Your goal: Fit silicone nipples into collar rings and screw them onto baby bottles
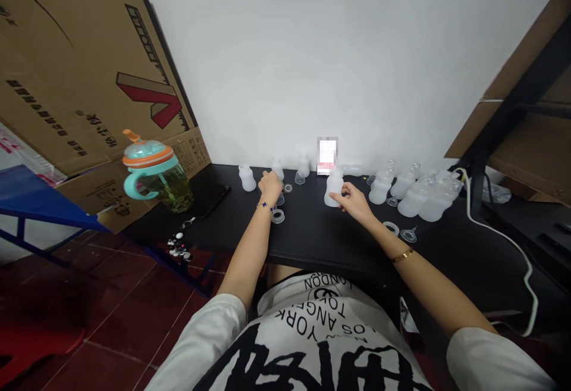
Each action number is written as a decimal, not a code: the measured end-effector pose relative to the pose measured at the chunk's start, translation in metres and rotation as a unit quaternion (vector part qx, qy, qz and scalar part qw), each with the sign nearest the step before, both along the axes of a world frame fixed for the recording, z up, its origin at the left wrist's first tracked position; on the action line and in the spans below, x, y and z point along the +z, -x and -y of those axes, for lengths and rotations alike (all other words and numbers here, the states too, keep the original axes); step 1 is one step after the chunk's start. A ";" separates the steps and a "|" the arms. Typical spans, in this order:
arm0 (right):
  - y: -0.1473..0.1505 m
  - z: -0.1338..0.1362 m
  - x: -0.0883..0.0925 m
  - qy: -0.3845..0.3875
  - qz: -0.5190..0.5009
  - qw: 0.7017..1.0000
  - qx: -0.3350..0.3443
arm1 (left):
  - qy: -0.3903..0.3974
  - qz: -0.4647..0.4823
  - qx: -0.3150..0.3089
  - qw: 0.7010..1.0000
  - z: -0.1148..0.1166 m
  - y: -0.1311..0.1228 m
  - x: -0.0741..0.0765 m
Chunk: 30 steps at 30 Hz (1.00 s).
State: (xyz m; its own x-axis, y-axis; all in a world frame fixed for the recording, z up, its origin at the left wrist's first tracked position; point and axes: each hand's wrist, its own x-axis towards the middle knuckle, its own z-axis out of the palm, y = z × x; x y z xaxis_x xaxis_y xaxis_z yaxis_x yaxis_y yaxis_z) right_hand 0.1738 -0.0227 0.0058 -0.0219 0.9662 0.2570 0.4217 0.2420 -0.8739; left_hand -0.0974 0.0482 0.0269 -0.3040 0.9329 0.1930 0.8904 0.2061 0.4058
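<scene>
Cardboard box point(66, 75): the biggest thing here, at 10 o'clock from me, leaning over the table's left end.
Table point(312, 233): black, straight ahead at 12 o'clock, its far edge against the white wall.
Cable point(513, 239): white, at 2 o'clock, trailing from the back of the table to its front right edge.
Bottle cluster point(419, 194): translucent white bottles packed close together, at 2 o'clock from my right hand.
Drinking cup point(154, 174): teal handle, orange-rimmed lid, greenish liquid; at 9 o'clock from my left hand, well apart, in front of the box.
Right hand point(357, 202): reached forward, with my thumb and fingers closed on the bottle's lower right side.
Left hand point(270, 185): knuckles up, fingers curled down over the table; I cannot tell whether they pinch anything.
Bottle point(332, 185): translucent white, upright on the table at 12 o'clock from me, between my two hands.
Small bottle point(247, 178): upright, near my left hand at 9 o'clock.
Ring point(277, 216): clear, flat on the table, just beside my left wrist at 5 o'clock.
Teat point(408, 235): clear, at 4 o'clock from my right hand, near my forearm.
</scene>
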 end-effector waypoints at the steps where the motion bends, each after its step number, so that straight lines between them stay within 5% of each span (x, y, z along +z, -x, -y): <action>1: 0.000 0.000 0.000 -0.001 0.002 1.000 0.001 | -0.005 0.004 -0.003 1.000 0.000 0.001 0.001; 7: -0.001 0.000 0.000 0.000 0.005 1.000 0.001 | -0.116 0.193 -0.093 0.970 -0.006 0.000 0.004; 13: -0.003 -0.004 -0.005 -0.007 0.008 1.000 0.001 | -0.131 0.487 -0.168 0.847 -0.007 -0.010 0.008; 21: -0.005 -0.011 -0.011 -0.007 0.020 0.999 -0.030 | -0.042 0.648 -0.246 0.719 0.007 -0.024 0.014; 30: -0.004 -0.007 -0.009 -0.042 0.056 0.996 -0.059 | -0.004 0.643 -0.276 0.714 0.007 -0.035 0.008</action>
State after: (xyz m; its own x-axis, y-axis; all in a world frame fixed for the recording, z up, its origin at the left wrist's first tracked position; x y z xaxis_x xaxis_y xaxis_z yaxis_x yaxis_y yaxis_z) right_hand 0.1780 -0.0154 -0.0028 0.0575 0.9389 0.3392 0.5447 0.2553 -0.7988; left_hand -0.0629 0.0408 0.0348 0.1794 0.9795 0.0912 -0.2761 -0.0389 0.9603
